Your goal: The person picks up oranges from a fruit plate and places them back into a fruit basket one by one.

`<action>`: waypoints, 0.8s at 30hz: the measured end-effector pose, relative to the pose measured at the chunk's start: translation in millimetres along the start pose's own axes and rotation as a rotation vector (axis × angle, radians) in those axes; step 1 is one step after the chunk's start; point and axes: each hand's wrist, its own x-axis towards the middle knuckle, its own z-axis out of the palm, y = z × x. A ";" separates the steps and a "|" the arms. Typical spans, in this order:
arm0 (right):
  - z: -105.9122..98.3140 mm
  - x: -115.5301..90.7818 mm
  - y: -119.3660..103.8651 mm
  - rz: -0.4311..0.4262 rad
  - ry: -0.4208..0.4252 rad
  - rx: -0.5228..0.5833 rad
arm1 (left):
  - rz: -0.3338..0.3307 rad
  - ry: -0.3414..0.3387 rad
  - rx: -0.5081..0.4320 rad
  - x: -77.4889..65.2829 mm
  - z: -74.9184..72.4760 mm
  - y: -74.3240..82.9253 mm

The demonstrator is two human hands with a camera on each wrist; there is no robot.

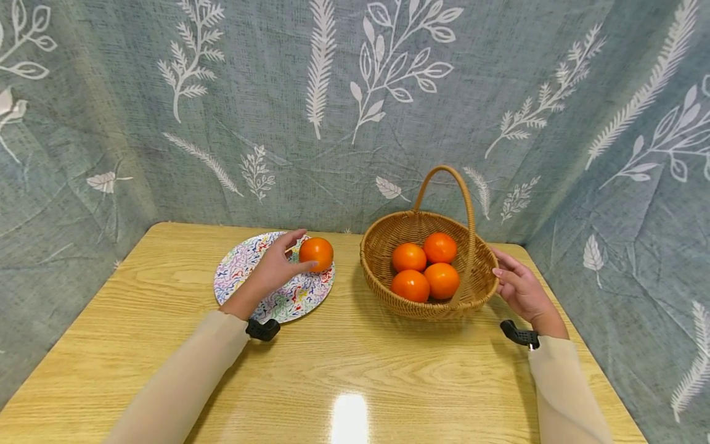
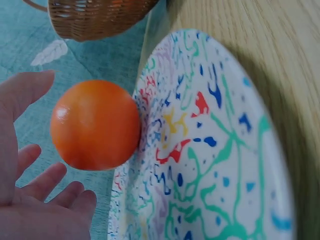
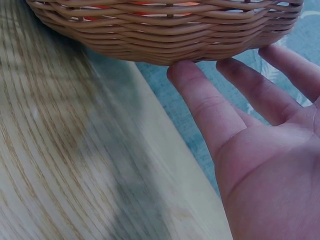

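On the right end of the patterned plate (image 1: 299, 302) sits a single orange (image 1: 317, 254). My left hand (image 1: 274, 265) reaches over the plate, thumb and fingers spread around that orange. In the left wrist view, gaps show between the thumb, the fingers and the fruit (image 2: 95, 125). To the right stands a wicker basket (image 1: 383, 296) with a tall arched handle, holding several oranges (image 1: 440, 280). The fingertips of my right hand (image 1: 521, 287) rest against its right side. Seen from the right wrist, these fingers are extended and meet the woven wall (image 3: 165, 45).
A light wooden table (image 1: 333, 364) carries the plate and the basket. Behind it and at both sides hangs a grey-green cloth (image 1: 266, 123) printed with white leaves. Black wrist straps (image 1: 263, 330) sit at both sleeve cuffs.
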 end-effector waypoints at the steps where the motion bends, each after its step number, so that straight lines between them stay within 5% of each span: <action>1: 0.0 -0.2 0.2 0.001 0.000 -0.002 | -0.003 -0.003 -0.002 0.8 0.3 -0.8; 24: -1.8 0.5 1.1 0.019 0.026 -0.010 | -0.099 -0.053 -0.043 16.6 8.7 -10.7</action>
